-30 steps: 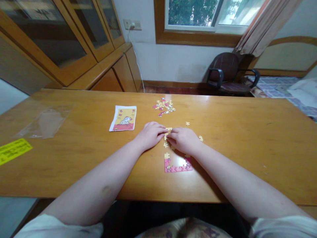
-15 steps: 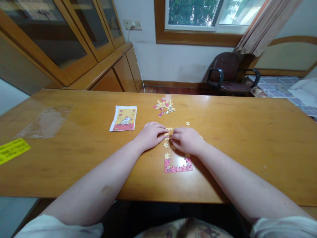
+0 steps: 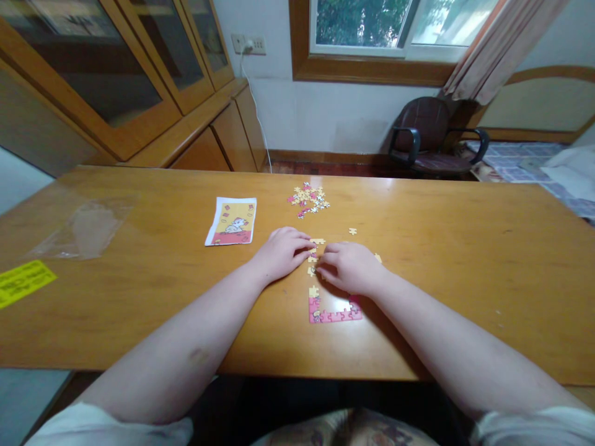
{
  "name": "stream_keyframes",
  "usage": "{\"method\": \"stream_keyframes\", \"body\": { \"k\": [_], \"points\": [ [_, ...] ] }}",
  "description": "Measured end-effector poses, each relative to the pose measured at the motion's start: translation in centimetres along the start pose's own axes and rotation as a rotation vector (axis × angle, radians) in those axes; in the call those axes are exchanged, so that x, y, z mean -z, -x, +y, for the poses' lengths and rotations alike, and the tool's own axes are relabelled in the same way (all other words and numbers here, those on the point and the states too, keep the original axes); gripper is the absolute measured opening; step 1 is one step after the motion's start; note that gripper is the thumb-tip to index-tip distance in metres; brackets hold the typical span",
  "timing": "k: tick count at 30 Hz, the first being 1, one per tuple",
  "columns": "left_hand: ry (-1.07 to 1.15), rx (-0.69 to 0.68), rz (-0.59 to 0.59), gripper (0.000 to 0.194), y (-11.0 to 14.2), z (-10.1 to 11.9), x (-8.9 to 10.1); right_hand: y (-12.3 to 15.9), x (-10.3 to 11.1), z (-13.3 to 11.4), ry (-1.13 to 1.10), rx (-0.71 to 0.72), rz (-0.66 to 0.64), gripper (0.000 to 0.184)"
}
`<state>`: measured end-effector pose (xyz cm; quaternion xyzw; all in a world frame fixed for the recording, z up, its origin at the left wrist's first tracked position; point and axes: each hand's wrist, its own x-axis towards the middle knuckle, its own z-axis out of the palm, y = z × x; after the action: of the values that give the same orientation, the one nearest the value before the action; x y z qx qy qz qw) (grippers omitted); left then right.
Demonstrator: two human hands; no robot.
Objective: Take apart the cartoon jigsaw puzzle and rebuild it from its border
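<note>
My left hand (image 3: 289, 253) rests on the table, fingers stretched to the right. Its fingertips touch the upper left side of a column of yellow puzzle pieces (image 3: 313, 259). My right hand (image 3: 351, 266) is bent inward with fingers drawn together, its tips at the right edge of a small yellow puzzle piece (image 3: 311, 271) with a printed mark. Below it lies a joined pink puzzle border (image 3: 335, 317), with a yellow piece (image 3: 313, 292) at its upper left. The right hand hides part of the puzzle. A joined yellow strip (image 3: 318, 241) runs along the top.
A heap of loose pieces (image 3: 309, 199) lies farther back. One yellow piece (image 3: 352, 231) sits alone above my right hand. A picture card (image 3: 232, 222) is at left, beyond it a clear plastic bag (image 3: 88, 229) and a yellow label (image 3: 28, 282). A chair (image 3: 425, 136) stands behind the table.
My right hand has shifted slightly toward me, from the middle of the yellow column to the separate piece below it. My left hand has stayed nearly still.
</note>
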<state>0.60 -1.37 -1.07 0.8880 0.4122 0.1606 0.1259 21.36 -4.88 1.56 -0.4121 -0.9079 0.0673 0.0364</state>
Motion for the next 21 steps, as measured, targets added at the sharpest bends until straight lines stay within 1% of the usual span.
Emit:
{"method": "stream_keyframes", "body": {
  "k": [4, 7, 15, 21],
  "points": [
    [0.009, -0.016, -0.012, 0.022, 0.0, 0.2, 0.1, 0.2, 0.2, -0.9, -0.017, -0.033, -0.016, 0.034],
    [0.009, -0.018, -0.026, 0.021, -0.1, 0.3, 0.2, 0.1, 0.0, -1.2, -0.004, -0.030, -0.022, 0.033],
    [0.006, -0.006, -0.017, 0.022, -0.1, 0.3, 0.2, -0.3, -0.9, -1.5, 0.029, -0.008, -0.007, 0.031],
    [-0.002, -0.005, -0.024, 0.022, -0.1, 0.3, 0.1, -0.3, -0.9, -1.3, 0.036, -0.011, 0.021, 0.028]
  ]
}}
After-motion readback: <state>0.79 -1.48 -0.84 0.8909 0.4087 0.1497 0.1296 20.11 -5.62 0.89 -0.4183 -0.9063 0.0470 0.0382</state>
